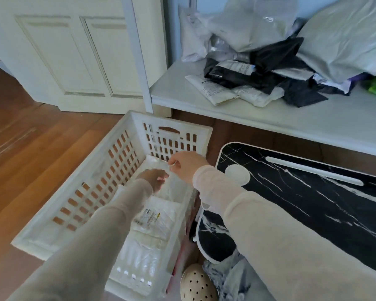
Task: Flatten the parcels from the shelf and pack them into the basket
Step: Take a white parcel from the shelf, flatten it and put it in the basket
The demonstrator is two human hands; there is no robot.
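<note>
white plastic basket (137,120) with slotted walls stands on the wood floor (30,137), just below the front edge of the white shelf (269,118)

basket contents: flat pale parcels layered along the bottom. labelled parcel (159,216), white with a printed sticker, lies near the middle; a ribbed clear one lies nearer the camera

left grip (154,179): inside the basket, lowered over the far parcels, fingers bent downward. cannot tell whether it grasps anything or only touches

right grip (185,166): near the far wall of the basket, thumb and forefinger pinched on the upper edge of a translucent parcel (174,187). this parcel hangs crinkled between the two grips and reaches the layers below

both arms in pale long sleeves

shelf: heap of parcels (269,61) still unpacked, grey, black and white mailers piled loosely against the back; a flat white one sticks out at the front of the heap

other: black marble-patterned board (302,192) with white rim to the right of the basket; cream clog (195,283) near the lower edge; white panelled door (74,51) beyond the basket
</note>
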